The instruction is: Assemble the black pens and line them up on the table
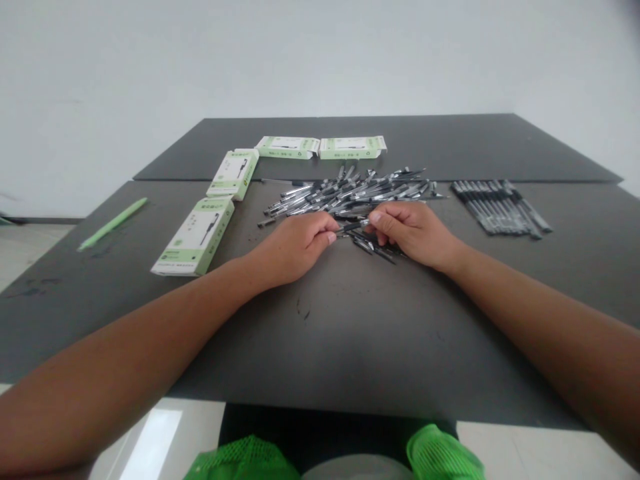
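Note:
A loose heap of black pens [350, 190] lies on the dark table [350, 333] in front of me. My left hand [295, 247] and my right hand [413, 233] rest at the near edge of the heap. Both pinch the same black pen [354, 227], which runs between their fingertips. The fingers of both hands are curled closed. A few more pens lie under my right hand.
A neat row of black pens [500, 205] lies to the right. Several white-and-green boxes [197, 237] sit to the left and behind the heap. A light green pen [113, 223] lies at the table's left edge. A green mesh object [250, 460] is below the table.

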{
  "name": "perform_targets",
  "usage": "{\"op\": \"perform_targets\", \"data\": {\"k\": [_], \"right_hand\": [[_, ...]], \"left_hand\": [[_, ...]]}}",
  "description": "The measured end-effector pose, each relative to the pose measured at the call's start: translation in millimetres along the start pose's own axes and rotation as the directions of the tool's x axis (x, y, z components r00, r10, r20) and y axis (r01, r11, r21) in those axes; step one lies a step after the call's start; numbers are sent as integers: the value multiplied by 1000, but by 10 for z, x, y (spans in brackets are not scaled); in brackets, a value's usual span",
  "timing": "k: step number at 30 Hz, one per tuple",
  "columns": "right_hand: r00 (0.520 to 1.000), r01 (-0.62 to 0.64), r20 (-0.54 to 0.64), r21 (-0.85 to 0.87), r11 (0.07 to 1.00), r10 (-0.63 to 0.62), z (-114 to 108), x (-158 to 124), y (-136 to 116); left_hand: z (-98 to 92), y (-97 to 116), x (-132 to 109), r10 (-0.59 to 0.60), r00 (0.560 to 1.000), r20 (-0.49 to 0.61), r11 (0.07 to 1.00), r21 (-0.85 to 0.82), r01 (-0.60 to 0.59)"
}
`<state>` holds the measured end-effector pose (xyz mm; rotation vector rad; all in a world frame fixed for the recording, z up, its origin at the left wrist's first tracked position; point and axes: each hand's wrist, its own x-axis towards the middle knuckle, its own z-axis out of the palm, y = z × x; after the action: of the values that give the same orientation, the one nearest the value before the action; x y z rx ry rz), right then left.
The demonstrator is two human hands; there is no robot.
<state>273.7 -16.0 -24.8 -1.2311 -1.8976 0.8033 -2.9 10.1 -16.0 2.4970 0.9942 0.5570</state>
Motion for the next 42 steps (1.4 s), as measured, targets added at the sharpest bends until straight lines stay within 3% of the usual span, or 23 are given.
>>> {"op": "perform_targets", "data": {"k": [42], "right_hand": [[1000,-8,18,-16,1000,9,14,28,-14]], "left_hand": [[4,21,3,-62,998,1,998,-29,62]]}}
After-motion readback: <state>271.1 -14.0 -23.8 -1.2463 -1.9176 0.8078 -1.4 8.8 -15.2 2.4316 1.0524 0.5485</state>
